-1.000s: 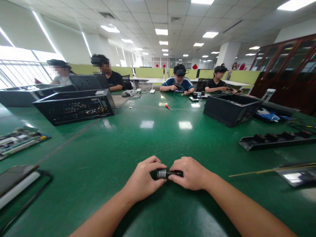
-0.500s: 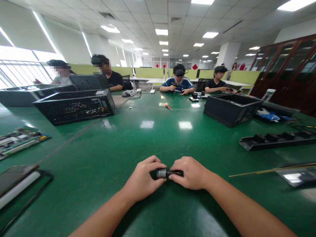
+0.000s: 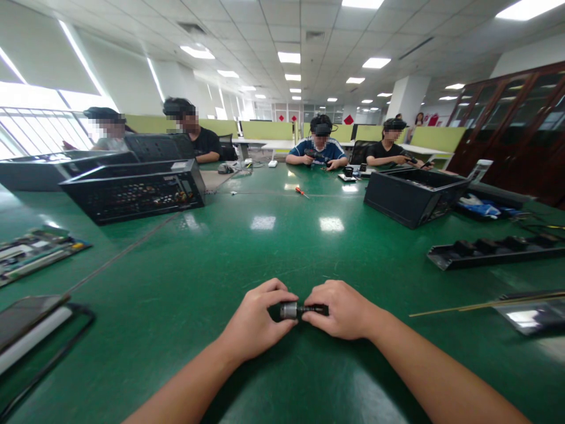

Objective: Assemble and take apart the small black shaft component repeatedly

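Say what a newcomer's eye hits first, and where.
Low centre, the left hand and right hand hold a small silver-and-black part between them. Farther off on the green tabletop lies an orange-handled screwdriver, with a dark computer case to its left and a black open box to its right.

Slanting both forearms [image 3: 194, 374] inward from the desk's [image 3: 212, 253] near-edge side, curving the left hand [image 3: 252, 323] in a C, pinching the right hand [image 3: 342, 312] tighter just beside.
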`<state>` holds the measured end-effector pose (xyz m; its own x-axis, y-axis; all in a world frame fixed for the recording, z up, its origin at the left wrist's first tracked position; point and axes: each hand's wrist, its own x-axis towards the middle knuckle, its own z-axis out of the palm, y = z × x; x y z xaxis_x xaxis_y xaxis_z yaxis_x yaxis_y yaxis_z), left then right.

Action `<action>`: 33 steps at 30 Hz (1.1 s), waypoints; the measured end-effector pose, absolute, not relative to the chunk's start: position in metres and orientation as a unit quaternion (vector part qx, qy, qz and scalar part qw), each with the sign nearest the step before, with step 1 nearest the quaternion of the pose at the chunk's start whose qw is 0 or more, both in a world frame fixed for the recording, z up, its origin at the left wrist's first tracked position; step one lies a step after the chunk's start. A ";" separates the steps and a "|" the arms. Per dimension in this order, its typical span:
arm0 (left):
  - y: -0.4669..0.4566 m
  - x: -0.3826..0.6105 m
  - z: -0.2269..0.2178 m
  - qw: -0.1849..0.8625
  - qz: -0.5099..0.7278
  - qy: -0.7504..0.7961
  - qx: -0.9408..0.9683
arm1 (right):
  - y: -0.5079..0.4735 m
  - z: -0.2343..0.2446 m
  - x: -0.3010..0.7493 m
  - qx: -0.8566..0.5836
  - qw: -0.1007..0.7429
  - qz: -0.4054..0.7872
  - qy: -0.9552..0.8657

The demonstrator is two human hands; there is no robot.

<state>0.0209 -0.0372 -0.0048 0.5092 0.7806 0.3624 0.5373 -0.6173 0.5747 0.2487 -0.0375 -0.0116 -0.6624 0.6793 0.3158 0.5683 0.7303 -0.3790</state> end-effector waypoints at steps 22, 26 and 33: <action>-0.037 0.019 -0.007 0.188 0.314 0.387 0.846 | -0.038 -0.009 0.252 -0.370 0.201 0.136 -0.897; -0.036 0.019 -0.006 0.185 0.313 0.387 0.848 | -0.038 -0.008 0.252 -0.368 0.202 0.133 -0.898; -0.036 0.019 -0.005 0.182 0.310 0.390 0.848 | -0.038 -0.008 0.252 -0.370 0.207 0.134 -0.896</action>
<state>0.0189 -0.0364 -0.0049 0.5036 0.7746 0.3826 0.5488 -0.6289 0.5507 0.2524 -0.0384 -0.0077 -0.6404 0.7187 0.2708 0.6079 0.6898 -0.3932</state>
